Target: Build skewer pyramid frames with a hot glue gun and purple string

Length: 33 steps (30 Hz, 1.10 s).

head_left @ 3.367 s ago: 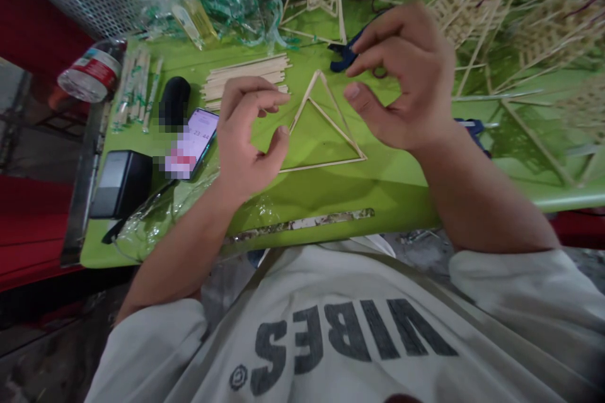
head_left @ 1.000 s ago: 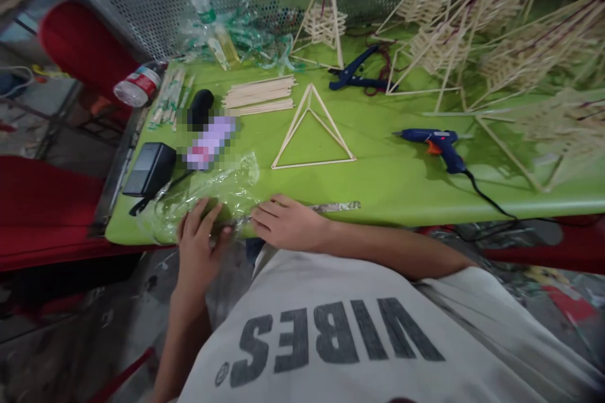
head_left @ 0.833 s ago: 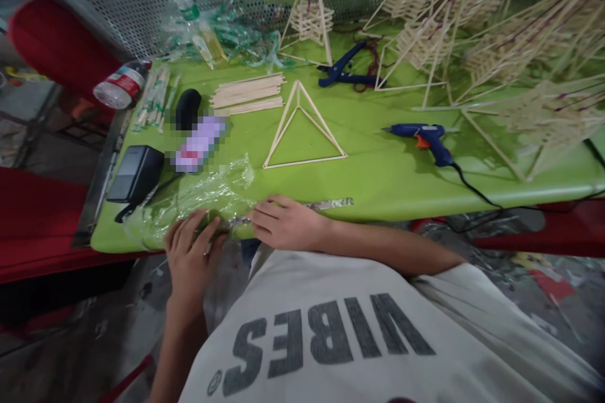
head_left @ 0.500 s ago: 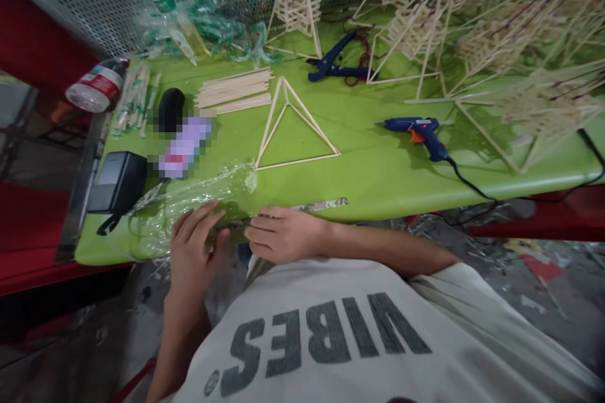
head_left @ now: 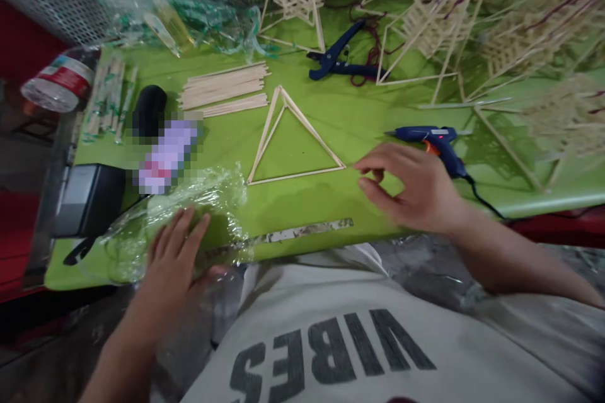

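Note:
My left hand (head_left: 172,255) lies flat, fingers stretched out, on a crumpled clear plastic bag (head_left: 189,201) at the near edge of the green table (head_left: 378,107). My right hand (head_left: 411,186) hovers over the table, fingers loosely curled and apart, holding nothing, just right of a triangle of thin wooden sticks (head_left: 290,138). A blue glue gun (head_left: 432,138) lies right behind that hand. A bundle of loose sticks (head_left: 222,85) lies beyond the triangle.
Blue pliers (head_left: 338,60), several finished stick frames (head_left: 472,19), a phone (head_left: 165,154), a black adapter (head_left: 89,198), a black cylinder (head_left: 149,110) and a water bottle (head_left: 59,79) crowd the table. A worn strip (head_left: 302,232) runs along the near edge. Perforated mesh backs the table.
My right hand has lifted from the table's near edge and moved right and forward, to beside the triangle's corner. My left hand has stayed on the plastic bag.

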Motion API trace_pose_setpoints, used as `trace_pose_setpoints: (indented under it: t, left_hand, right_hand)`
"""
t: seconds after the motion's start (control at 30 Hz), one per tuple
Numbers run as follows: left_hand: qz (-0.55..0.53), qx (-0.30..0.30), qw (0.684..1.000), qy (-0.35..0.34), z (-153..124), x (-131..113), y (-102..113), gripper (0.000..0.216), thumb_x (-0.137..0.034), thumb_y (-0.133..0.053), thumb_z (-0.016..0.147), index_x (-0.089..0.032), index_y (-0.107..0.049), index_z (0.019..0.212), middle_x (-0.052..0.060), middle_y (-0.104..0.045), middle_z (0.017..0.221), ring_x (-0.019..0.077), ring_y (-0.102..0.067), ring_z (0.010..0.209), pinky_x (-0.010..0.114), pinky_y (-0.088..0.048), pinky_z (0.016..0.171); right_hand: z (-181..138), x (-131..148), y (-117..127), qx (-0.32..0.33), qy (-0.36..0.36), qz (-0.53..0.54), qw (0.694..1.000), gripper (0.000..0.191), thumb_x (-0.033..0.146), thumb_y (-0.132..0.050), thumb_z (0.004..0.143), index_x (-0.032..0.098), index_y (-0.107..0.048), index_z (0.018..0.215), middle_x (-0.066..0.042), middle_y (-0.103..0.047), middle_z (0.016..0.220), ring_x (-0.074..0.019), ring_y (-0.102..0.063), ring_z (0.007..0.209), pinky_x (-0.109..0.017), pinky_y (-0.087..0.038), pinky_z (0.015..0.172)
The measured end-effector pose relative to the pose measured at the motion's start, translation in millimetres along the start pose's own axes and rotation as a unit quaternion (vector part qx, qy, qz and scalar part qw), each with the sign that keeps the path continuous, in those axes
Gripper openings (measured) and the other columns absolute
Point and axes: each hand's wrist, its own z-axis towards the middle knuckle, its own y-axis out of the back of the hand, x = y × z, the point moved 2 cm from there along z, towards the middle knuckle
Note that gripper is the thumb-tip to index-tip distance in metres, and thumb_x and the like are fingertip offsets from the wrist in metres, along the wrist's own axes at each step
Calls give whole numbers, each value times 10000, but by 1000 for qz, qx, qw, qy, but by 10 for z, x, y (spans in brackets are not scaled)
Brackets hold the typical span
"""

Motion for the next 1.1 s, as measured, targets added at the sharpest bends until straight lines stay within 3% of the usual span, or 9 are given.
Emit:
trace_pose_setpoints:
  t: [0.13, 0.2, 0.27, 0.37, 0.47, 0.57, 0.7, 0.87, 1.1]
  left_hand:
    - [-51, -59, 997, -12, 601, -137, 606, 766, -705, -763, 986, -459, -581, 1688, 46, -671, 1654, 428, -677, 1513, 654, -525, 1386]
    - [-68, -23, 997, -6, 1004, -294, 791, 705, -726, -723, 986, -426, -620, 1616, 61, -712, 1517, 406, -715, 1407, 618, -574, 1317]
    - [-62, 74, 995, 14, 1366, -447, 800, 657, -627, -761, 1003, -386, -588, 1590, 80, -667, 1511, 363, -730, 1334, 589, -637, 1183]
    - [-131, 75, 989, -5, 1705, -597, 620, 652, -491, -834, 985, -341, -541, 1548, 97, -620, 1496, 290, -735, 1234, 521, -672, 1077]
    - [-156, 28, 987, -6, 1792, -595, 367, 593, -444, -856, 963, -298, -562, 1456, 113, -628, 1451, 254, -727, 1143, 471, -678, 1019]
    - [-138, 22, 990, 24, 1761, -513, 215, 591, -420, -901, 909, -261, -617, 1403, 105, -649, 1398, 226, -710, 1048, 449, -664, 953]
    - [-107, 56, 992, 31, 1731, -423, 179, 516, -435, -883, 920, -253, -664, 1350, 68, -717, 1267, 240, -729, 1038, 446, -643, 941]
    - [-71, 100, 992, -16, 1731, -374, 166, 437, -487, -800, 1012, -258, -704, 1371, 72, -802, 1202, 317, -781, 1140, 495, -646, 1034]
    - [-53, 96, 992, -70, 1722, -372, 175, 341, -441, -766, 1061, -286, -705, 1360, 55, -832, 1129, 313, -812, 1116, 494, -655, 1014]
  right_hand:
    - [219, -303, 70, 66, -105, 75, 989, 89, 201, -720, 1026, 216, -805, 1044, 7, -769, 848, -123, -642, 646, -261, -459, 591]
    - [273, -378, -31, 88, -165, 104, 977, 133, 202, -692, 1045, 217, -825, 1041, 0, -775, 841, -129, -630, 650, -265, -427, 577]
    - [277, -410, -133, 87, -211, 126, 965, 161, 193, -664, 1057, 210, -825, 1060, -12, -772, 851, -134, -632, 669, -270, -431, 592]
    - [219, -398, -206, 55, -210, 140, 966, 183, 142, -638, 1023, 194, -793, 1106, -10, -702, 831, -121, -580, 641, -277, -433, 598]
    - [133, -362, -228, 89, -180, 128, 971, 275, 117, -645, 955, 190, -770, 1189, 2, -650, 841, -95, -511, 578, -272, -398, 548]
    - [74, -334, -240, 131, -175, 67, 974, 328, 190, -691, 959, 190, -755, 1281, -5, -732, 883, -98, -576, 564, -276, -427, 538]
    - [51, -308, -257, 155, -166, -3, 974, 330, 286, -736, 997, 183, -734, 1311, -64, -826, 1035, -188, -782, 776, -319, -570, 660]
    - [64, -295, -264, 173, -165, 9, 971, 291, 182, -709, 997, 197, -737, 1287, -90, -844, 1183, -224, -843, 939, -341, -626, 744]
    - [91, -264, -261, 182, -194, 3, 964, 250, 171, -729, 1017, 207, -772, 1261, -73, -872, 1160, -212, -844, 859, -356, -651, 716]
